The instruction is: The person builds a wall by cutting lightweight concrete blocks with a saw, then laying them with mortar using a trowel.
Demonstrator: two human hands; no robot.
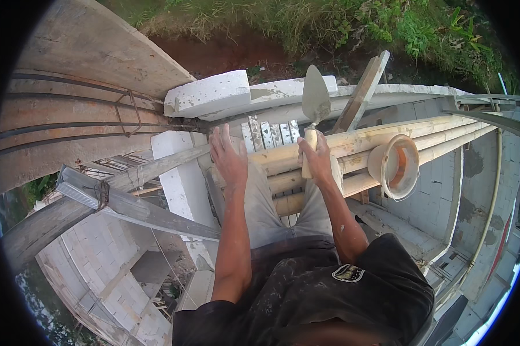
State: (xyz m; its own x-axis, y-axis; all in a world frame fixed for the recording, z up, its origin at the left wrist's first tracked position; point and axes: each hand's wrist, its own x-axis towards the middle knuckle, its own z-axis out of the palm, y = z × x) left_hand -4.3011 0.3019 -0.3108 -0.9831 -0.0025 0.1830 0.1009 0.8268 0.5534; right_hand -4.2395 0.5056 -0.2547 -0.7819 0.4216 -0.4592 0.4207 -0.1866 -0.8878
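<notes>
My right hand (319, 158) is closed round the wooden handle of a pointed trowel (316, 95). Its grey blade points away from me and has some mortar near the handle end. My left hand (229, 154) has its fingers stretched out and holds nothing. It is over my left knee, close to the wall; whether it touches anything is unclear. Between my hands, beyond the bamboo poles (358, 141), lies a row of mortar-spotted pale slats (276, 134). White lightweight blocks (211, 95) form the wall top ahead of me.
A mortar-stained bucket (377, 164) sits tilted on the bamboo at right. A timber plank (361, 92) leans near the wall. At left are a large wooden formwork board (98, 46), steel bars (69, 95) and a slanting timber beam (46, 222). Block walls drop away below on both sides.
</notes>
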